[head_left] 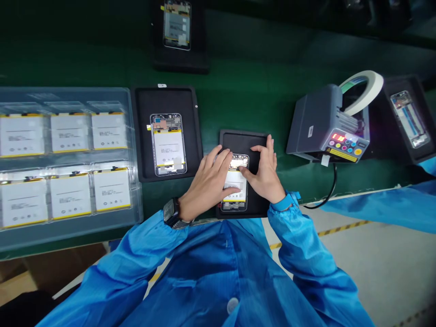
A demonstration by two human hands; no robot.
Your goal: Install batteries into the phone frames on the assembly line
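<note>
An opened phone (235,206) lies in a black tray (262,206) at the bench's front edge, its circuit board showing at the top. A white battery (240,181) with yellow edges sits in the phone's frame. My left hand (213,179) lies over the left side of phone and battery, fingers stretched forward and thumb across the battery. On the right, my right hand (264,175) rests with its thumb on the battery's upper edge, near the board. Its other fingers are extended over the tray, holding nothing.
Left stands a clear plastic tray (136,200) of several batteries. Beside it, another black tray (145,159) holds an opened phone (168,147). A tape dispenser (309,120) stands right, with a cable. Further phones lie at the back (177,27) and far right (410,119). A blue sleeve (391,204) shows at right.
</note>
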